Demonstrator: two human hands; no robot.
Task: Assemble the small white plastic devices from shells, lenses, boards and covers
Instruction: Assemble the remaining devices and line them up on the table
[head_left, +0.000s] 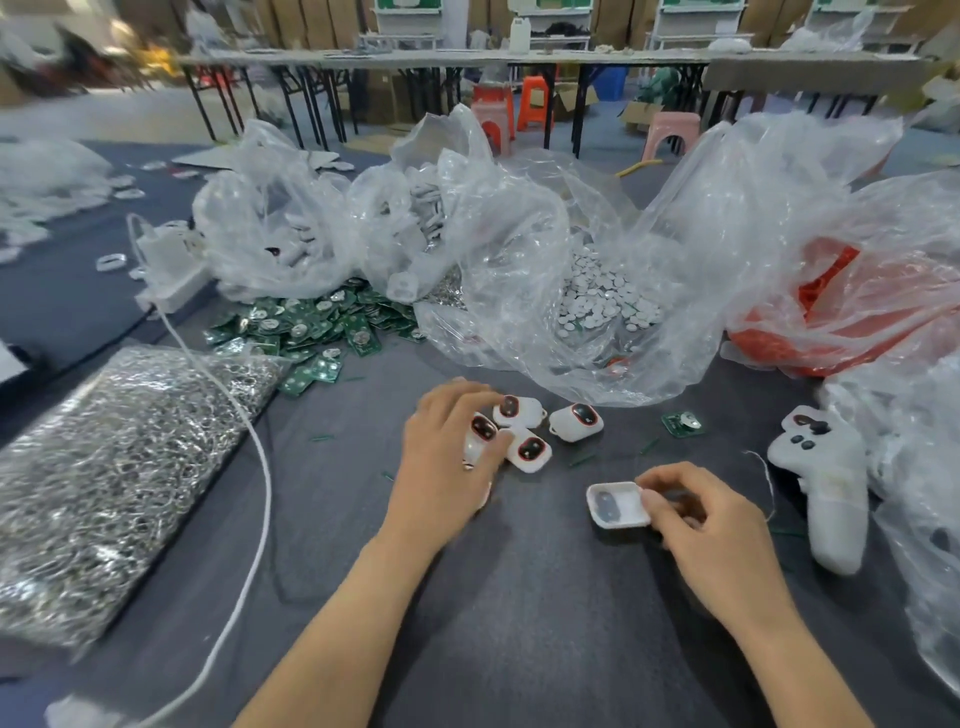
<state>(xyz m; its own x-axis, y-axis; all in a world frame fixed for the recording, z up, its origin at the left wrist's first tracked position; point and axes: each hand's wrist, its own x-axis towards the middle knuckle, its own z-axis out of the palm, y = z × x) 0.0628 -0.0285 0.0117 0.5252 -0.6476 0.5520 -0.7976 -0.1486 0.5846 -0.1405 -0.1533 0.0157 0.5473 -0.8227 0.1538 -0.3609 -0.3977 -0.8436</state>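
our right hand (711, 525) pinches the open shell (615, 506) cavity-up, the loose board (681, 423) lying beyond it, nearer than to our left hand (441, 457) gripping a lensed shell (484, 428).

Grey table (519, 597) bears boards (311, 327) (green), bags (519, 234), shells (576, 422).

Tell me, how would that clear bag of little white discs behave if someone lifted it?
Probably floppy: the thin clear bag lies crumpled and slumped on the table. Its mouth seems open, so a careless lift would likely spill the loose white discs. They look small and flat, so probably light.
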